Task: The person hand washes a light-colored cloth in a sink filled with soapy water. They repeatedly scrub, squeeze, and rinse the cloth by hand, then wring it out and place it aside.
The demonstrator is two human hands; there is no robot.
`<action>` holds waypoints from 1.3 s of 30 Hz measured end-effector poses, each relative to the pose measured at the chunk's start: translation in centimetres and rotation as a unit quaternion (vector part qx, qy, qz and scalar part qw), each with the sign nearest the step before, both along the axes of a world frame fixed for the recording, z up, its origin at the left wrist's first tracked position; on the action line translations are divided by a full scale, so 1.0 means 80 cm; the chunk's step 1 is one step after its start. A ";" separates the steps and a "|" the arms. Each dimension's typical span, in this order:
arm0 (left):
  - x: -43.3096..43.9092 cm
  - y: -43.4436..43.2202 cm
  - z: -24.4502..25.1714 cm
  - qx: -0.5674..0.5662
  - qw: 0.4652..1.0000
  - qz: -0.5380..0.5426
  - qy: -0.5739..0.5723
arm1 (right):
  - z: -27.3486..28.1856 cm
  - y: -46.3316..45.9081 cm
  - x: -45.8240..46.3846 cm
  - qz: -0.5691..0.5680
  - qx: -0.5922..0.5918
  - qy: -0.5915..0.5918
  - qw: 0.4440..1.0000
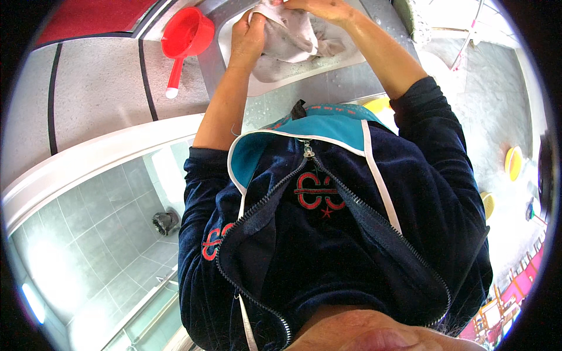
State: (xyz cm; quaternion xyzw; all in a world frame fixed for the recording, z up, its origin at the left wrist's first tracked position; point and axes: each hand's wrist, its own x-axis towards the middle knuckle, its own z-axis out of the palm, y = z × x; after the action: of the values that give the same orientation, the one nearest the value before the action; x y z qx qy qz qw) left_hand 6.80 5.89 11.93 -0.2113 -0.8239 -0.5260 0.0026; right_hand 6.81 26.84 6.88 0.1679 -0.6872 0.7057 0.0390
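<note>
A wet whitish cloth (pixel 292 37) hangs bunched between my hands over a pale basin (pixel 274 84), at the top of the view. My left hand (pixel 248 37) grips the cloth's left edge, thumb on top. My right hand (pixel 322 9) is at the cloth's upper right, its fingers partly cut off by the picture's top edge; they appear closed on the fabric. The cloth's lower part rests in the basin, beside a greyish-beige bunched piece (pixel 331 47) with water or suds around it. The basin stands inside a grey sink (pixel 351 81) with wet drops on its surface.
A red plastic dipper (pixel 186 37) lies on the speckled counter (pixel 99 83) left of the sink, handle towards me. A teal apron (pixel 333 115) covers my front. At the right are yellow basins (pixel 513 163) on the floor and a long pole (pixel 469 39).
</note>
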 end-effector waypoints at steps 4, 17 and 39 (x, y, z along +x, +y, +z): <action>0.003 -0.015 0.023 0.159 0.977 0.032 -0.139 | -0.037 0.016 0.042 -0.004 0.211 -0.132 0.969; 0.001 -0.050 0.105 0.440 0.864 -0.139 -0.201 | -0.060 0.028 0.086 -0.091 0.044 -0.169 0.980; -0.054 -0.112 -0.114 0.389 0.806 0.018 -0.446 | -0.073 0.099 -0.022 -0.127 0.048 -0.164 0.977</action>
State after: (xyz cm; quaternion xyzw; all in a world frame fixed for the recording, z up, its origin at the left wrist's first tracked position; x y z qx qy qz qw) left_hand 2.51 -3.09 2.83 0.0803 -0.4639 -0.8386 -0.2739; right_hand 5.03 34.78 1.01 -0.0374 -0.7329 0.6793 0.0067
